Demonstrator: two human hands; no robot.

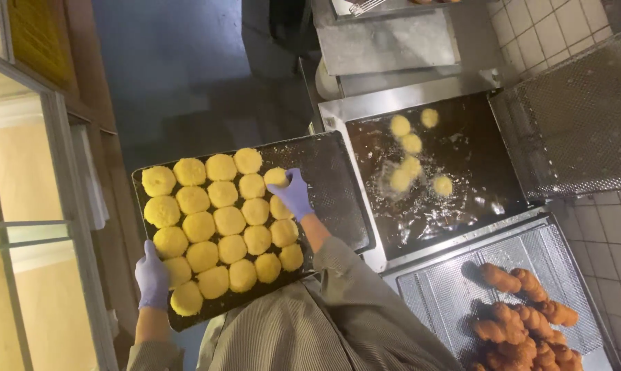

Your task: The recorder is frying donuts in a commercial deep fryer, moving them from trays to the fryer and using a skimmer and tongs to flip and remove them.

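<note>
Your right hand [295, 194] is pinched on one dough round [277, 176] near the far right edge of the tray [338, 199], which holds rows of rounds. Your left hand [152, 277] grips the tray's near left edge. The tray runs lengthwise toward the fryer [489, 178], where six rounds float; browned twists [523, 319] lie on the rack [434, 295].

pale yellow dough rounds [214, 227] were seen on a black tray [334, 185]. both hands, left [152, 277] and right [295, 194], were covered in violet-blue gloves. golden-brown twists [523, 319] were laid on perforated grey metal [441, 292].
</note>
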